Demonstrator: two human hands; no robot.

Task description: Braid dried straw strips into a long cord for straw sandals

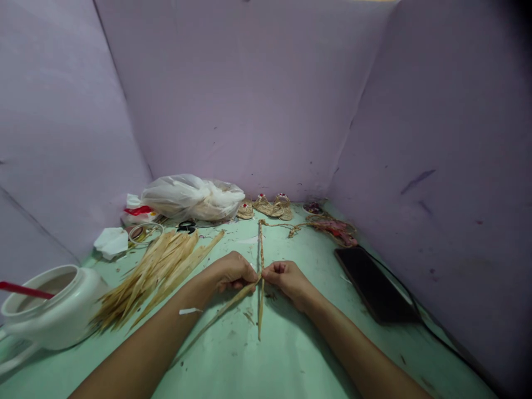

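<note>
In the middle of the green table (291, 354), my left hand (233, 272) and my right hand (288, 278) meet. The fingers of both hands are pressed together, pinching two dry straw strips (260, 310) where they cross. I think a hard tug could snap the thin straw. A loose pinch could let it slip out.

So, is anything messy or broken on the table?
Nothing looks broken or spilled. Small dry scraps litter the green table near the left hand and right hand, which pinch straw strips, and a white bit lies on the left forearm.
</note>
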